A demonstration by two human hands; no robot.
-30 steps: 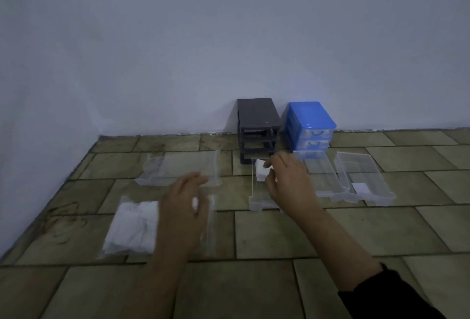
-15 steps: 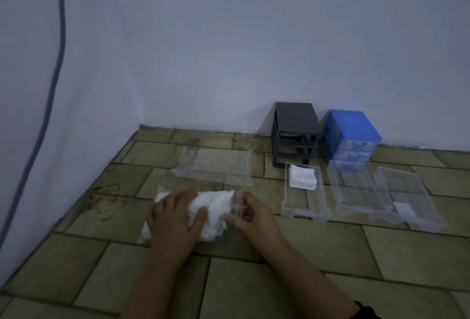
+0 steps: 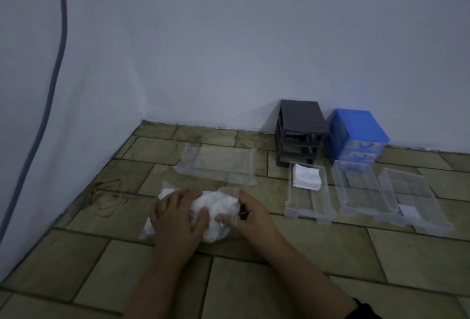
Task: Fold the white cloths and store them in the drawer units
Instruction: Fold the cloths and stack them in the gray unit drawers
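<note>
A clear plastic bag of white cloths (image 3: 218, 213) lies on the tiled floor in front of me. My left hand (image 3: 178, 214) presses down on the bag's left part. My right hand (image 3: 250, 213) pinches the bag's open right end. A folded white cloth (image 3: 306, 177) rests in the nearest clear drawer (image 3: 309, 210). Two more clear drawers (image 3: 361, 191) (image 3: 419, 204) lie to its right, the far one with a small white piece in it. The dark grey drawer unit (image 3: 300, 130) and the blue drawer unit (image 3: 356, 135) stand against the wall.
An empty clear plastic bag (image 3: 218, 166) lies flat on the floor behind the full one. A grey cable (image 3: 54, 64) hangs down the left wall. The walls meet in a corner at the back left.
My right hand left the drawer with the folded cloth and came to the bag's right end. The left hand settled on the bag. The view swung left.
</note>
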